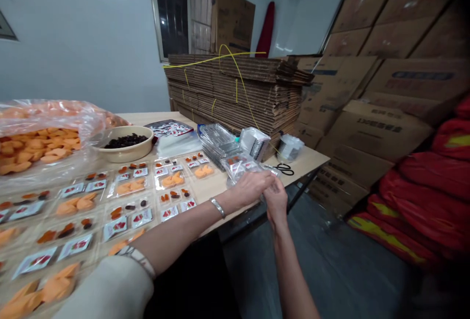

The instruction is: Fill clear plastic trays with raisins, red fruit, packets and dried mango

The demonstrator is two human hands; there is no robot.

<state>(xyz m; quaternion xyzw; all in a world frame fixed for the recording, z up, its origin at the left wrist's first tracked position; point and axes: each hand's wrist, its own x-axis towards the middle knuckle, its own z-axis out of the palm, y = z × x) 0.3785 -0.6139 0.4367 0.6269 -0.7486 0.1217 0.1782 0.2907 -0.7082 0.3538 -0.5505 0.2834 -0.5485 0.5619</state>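
Note:
At the table's right front edge, my left hand [253,185] and my right hand [276,195] meet, fingers closed on a clear plastic package [235,166]. Dark orange pieces and small white packets show through its film. The fingertips partly hide its near end. Just behind it lie stacked clear plastic trays [219,139]. Filled trays stand in rows to the left, each with orange wedge-shaped pieces [172,179], small printed sachets [142,217] and dried-looking bits [116,212]. A silver bracelet is on my left wrist.
Black-handled scissors [285,169] lie near the table's right end. A cream bowl [127,151] holds dark dried pieces, beside a large bag of orange pieces [40,145]. Flattened cardboard boxes [231,89] are piled behind. Cartons [370,128] and red sacks [414,206] stand right.

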